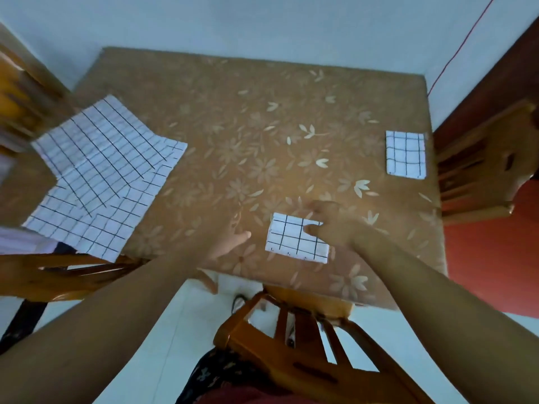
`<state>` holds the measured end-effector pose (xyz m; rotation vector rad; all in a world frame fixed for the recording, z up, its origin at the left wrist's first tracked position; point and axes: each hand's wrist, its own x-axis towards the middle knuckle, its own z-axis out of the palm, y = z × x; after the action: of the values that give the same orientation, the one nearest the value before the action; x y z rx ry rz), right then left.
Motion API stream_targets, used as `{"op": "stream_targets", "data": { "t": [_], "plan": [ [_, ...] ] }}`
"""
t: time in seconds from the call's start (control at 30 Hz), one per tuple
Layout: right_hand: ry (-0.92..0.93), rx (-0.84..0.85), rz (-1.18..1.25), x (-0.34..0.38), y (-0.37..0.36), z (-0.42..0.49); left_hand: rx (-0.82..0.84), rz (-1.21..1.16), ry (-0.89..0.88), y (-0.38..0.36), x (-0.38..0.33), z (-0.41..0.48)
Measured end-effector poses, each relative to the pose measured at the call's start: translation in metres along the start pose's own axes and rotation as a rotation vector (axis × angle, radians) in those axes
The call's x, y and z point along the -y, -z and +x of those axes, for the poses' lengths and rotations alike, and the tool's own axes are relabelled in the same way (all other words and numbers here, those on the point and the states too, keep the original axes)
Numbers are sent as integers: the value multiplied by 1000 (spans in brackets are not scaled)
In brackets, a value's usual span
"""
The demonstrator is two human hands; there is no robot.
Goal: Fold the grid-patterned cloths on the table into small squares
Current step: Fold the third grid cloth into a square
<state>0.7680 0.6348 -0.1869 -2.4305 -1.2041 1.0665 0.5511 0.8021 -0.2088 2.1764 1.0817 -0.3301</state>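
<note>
Right at the near edge of the table (233, 126), a wooden chair (291, 345) is standing, and a person's two bare forearms are reaching over it onto the flowered tabletop. Their left hand (230, 243) is lying flat on the table with its fingers straight and relaxed, gripping nothing, just beside the left edge of a folded cloth (291, 240) and apart from it. That small grid-patterned rectangle is sitting near the front edge, a little right of the middle. The right hand (329, 225) is resting on its far right corner, the thumb lying on top of the fabric and the fingers (320, 206) stretching past the far edge. They are blurred, so I cannot tell whether they are pressing flat or pinching the cloth. Farther back on the left, several open cloths (102, 170) are lying overlapped and spread out, one corner hanging past the table's side above a left chair (58, 272). Over by the right edge, a second folded cloth (405, 154) is lying alone, well apart from both hands, just beside a right chair (481, 158). Beyond it, a thin red cord (460, 48) is running up the pale wall (262, 21).
</note>
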Motion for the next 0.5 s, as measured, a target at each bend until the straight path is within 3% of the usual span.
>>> {"op": "stream_targets", "data": {
  "t": [0.27, 0.5],
  "plan": [
    [227, 51, -214, 92, 32, -23, -134, 96, 34, 70, 14, -86],
    [339, 45, -309, 169, 24, -35, -192, 75, 174, 114, 66, -146]
  ]
}}
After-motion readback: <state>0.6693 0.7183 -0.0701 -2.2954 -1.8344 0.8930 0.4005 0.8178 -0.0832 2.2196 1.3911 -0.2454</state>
